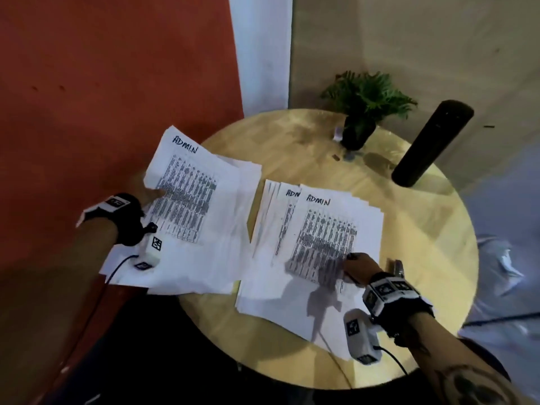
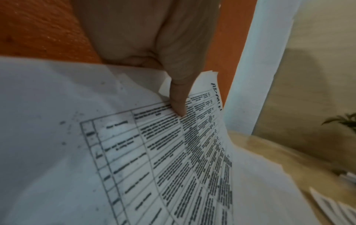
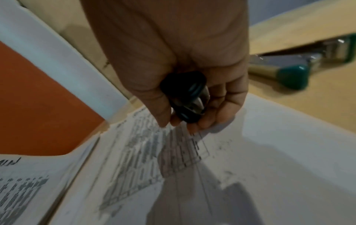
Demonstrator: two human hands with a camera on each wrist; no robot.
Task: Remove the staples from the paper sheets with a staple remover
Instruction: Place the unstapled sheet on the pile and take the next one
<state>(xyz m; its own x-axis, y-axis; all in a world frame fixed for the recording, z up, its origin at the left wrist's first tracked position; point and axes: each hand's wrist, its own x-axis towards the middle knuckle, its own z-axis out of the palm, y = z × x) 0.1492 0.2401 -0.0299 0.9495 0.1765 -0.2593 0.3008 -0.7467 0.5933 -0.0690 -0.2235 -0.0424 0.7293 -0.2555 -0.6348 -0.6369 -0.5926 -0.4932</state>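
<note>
Papers (image 1: 321,229) lie in two piles on bench (image 1: 423,244). Left hand (image 2: 154,45) pinches top sheet (image 2: 173,152). Right hand (image 3: 173,60) fingers curl round staple remover (image 3: 185,97). Staples too small to see; maybe some left.

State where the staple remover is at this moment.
The staple remover is gripped in the right hand, seen best in the right wrist view, just above the right paper stack and near the stapler on the table.

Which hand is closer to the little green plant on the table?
The right hand. It sits over the near paper stack, straight in front of the plant. The left hand is farther, off at the table's left edge.
</note>
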